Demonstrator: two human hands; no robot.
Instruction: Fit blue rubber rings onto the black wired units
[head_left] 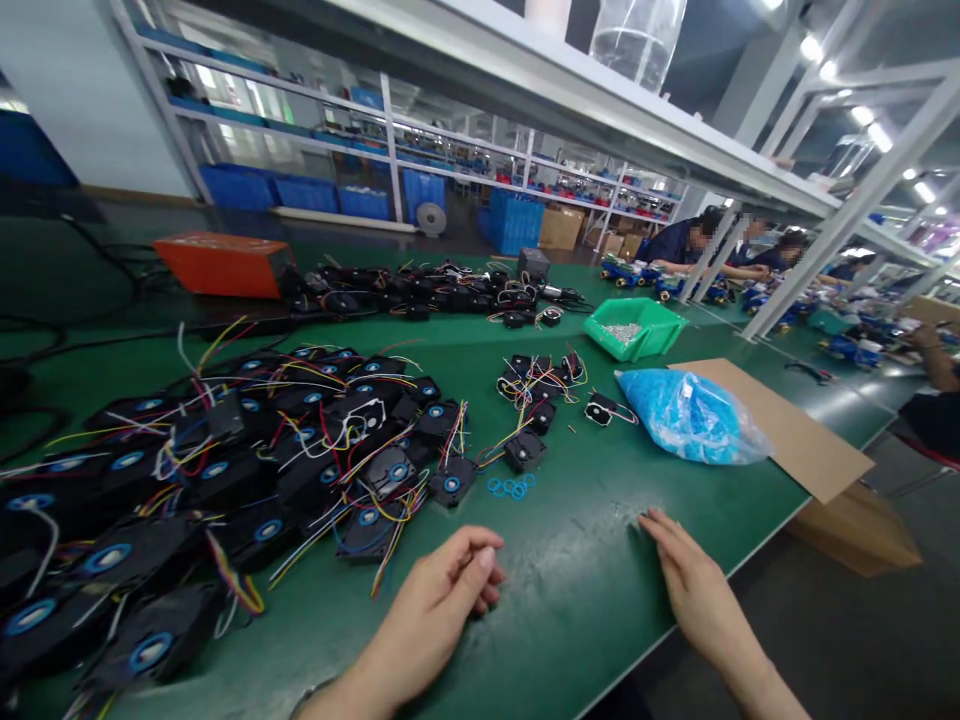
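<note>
My left hand (450, 590) rests above the green table in front of the black motor units, its fingers loosely bent and nothing seen in them. Further right, my right hand (690, 575) is open, fingers stretched out near the table's front edge. Between and beyond the hands lie several blue rings (512, 487). Just behind the rings is a black motor unit (524, 450) with coloured wires. Another unit with a blue ring (452, 483) sits nearest my left hand. A clear bag of blue rings (694, 415) lies past my right hand.
A large pile of wired black units (232, 470) covers the left side. Behind stand an orange box (225, 265) and a green bin (636, 328) with small metal parts. A cardboard sheet (780, 420) overhangs the right edge, above a carton (859, 530). Co-workers sit at the far right.
</note>
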